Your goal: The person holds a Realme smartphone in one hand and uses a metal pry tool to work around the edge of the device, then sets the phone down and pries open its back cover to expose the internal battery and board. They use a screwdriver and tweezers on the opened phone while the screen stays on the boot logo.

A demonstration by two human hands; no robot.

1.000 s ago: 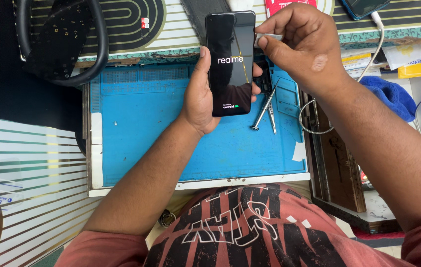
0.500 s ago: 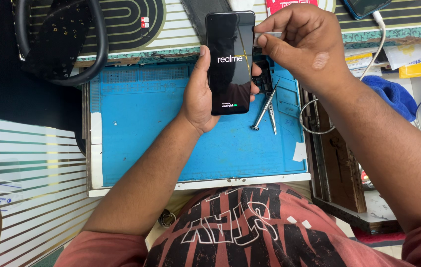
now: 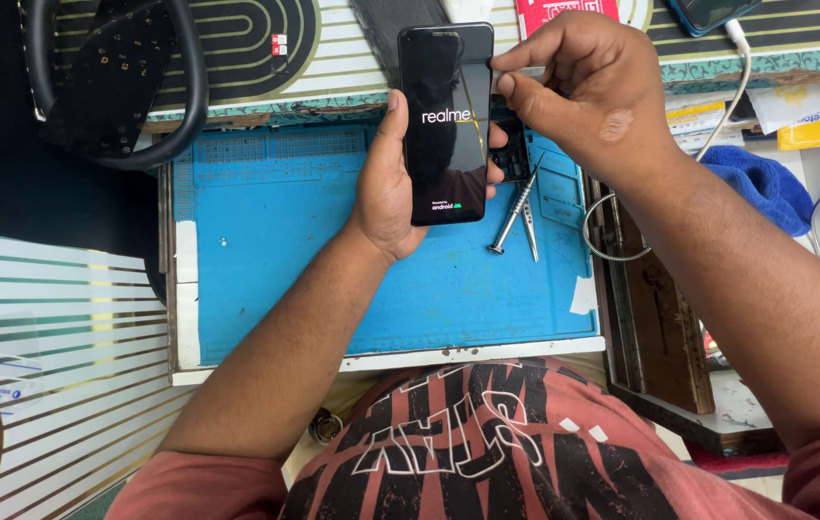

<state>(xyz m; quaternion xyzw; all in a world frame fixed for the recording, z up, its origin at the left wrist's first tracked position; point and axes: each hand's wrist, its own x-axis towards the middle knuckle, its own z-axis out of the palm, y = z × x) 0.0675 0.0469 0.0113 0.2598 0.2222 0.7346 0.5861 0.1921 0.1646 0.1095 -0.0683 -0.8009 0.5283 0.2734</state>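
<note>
Left hand (image 3: 386,188) is holding a black smartphone (image 3: 446,120) upright over the far edge of the blue repair mat (image 3: 333,250), grip closed around its lower half, thumb lying along the left side, fingertips showing at the right side. Screen is lit, showing a boot logo. Right hand (image 3: 588,91) is pinching at the phone's upper right edge, thumb and forefinger closed there; what they are pinching is too small to tell. A screwdriver (image 3: 511,214) and tweezers (image 3: 531,226) are lying on the mat just beside the phone. A blue cloth (image 3: 756,183) is sitting near the desk's right edge.
</note>
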